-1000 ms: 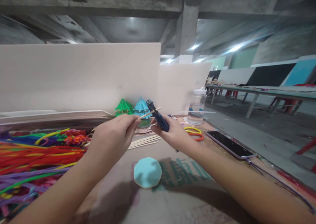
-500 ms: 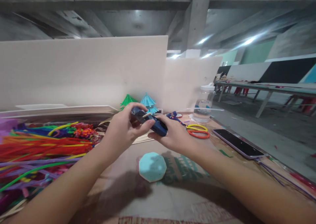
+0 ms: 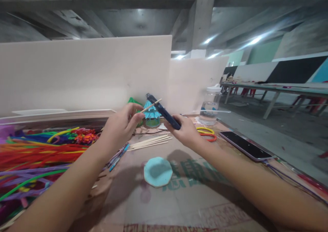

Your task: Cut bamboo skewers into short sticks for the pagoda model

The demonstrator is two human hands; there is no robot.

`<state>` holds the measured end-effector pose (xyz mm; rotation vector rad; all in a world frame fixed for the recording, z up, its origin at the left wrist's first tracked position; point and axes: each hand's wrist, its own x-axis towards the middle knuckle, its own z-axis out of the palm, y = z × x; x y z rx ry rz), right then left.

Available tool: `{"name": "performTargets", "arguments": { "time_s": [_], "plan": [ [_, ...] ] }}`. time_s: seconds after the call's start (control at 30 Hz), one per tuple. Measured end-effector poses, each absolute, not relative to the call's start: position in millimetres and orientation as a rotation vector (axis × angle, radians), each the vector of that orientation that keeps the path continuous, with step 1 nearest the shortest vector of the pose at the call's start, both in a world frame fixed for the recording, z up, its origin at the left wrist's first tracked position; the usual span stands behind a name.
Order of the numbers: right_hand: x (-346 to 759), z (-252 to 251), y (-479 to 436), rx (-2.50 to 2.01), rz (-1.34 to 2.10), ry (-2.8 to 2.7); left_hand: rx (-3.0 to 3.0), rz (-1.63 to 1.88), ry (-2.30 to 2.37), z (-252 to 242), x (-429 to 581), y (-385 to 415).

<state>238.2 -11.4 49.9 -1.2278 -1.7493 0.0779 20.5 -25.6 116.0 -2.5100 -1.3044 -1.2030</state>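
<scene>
Colourful pipe cleaners (image 3: 43,158) lie leftmost. The left hand (image 3: 123,123) pinches a thin stick (image 3: 150,106) above the tabletop (image 3: 194,204); the stick's end crosses a dark blue tool (image 3: 167,116), grasped in the right hand (image 3: 186,131). A phone (image 3: 244,146) lies farther right.

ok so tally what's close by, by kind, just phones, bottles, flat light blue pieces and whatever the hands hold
Phone: 1
Bottle: 1
Flat light blue piece: 1
Held wooden stick: 1
Held dark blue tool: 1
Total: 5
</scene>
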Motion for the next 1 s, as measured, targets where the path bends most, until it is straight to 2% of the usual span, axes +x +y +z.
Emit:
{"name": "performTargets", "arguments": {
  "time_s": [0.2,0.53,0.83,1.0],
  "plan": [
    [245.7,50.8,-3.5,-1.256,0.065,-1.714,-2.341,-0.998,-1.352,113.8,19.9,-20.3],
    [246.1,47.6,-0.9,-1.36,0.035,-1.722,-2.343,-0.935,-1.388,111.7,22.5,-16.4],
    [247.9,35.7,8.4,-1.264,0.101,-1.658,-2.328,-0.874,-1.441,111.2,25.1,-15.2],
    [254.3,32.6,18.0,-1.215,0.236,-1.587,-2.377,-0.627,-1.541,117.2,17.0,-7.5]
  ]
}}
